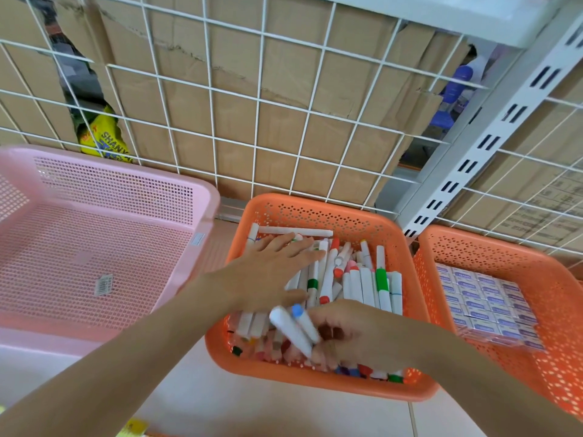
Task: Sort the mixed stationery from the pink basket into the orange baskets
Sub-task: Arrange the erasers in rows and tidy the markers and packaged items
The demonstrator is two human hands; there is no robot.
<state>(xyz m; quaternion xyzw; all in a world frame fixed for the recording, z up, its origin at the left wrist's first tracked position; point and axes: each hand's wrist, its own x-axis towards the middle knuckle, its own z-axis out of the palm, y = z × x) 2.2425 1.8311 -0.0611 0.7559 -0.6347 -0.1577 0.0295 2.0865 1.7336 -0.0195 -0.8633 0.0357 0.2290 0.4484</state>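
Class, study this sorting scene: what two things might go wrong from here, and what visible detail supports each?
1. The right hand grips two white markers near the front rim of the middle orange basket; one might slip out over it.
2. The left hand lies flat on the jumbled marker pile, so pushing could send markers toward the neighbouring basket of small boxes.

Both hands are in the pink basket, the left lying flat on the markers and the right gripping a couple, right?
Not quite: the head view shows both hands in the middle orange basket, not the pink basket. The left hand does lie flat on the markers, and the right hand grips a couple.
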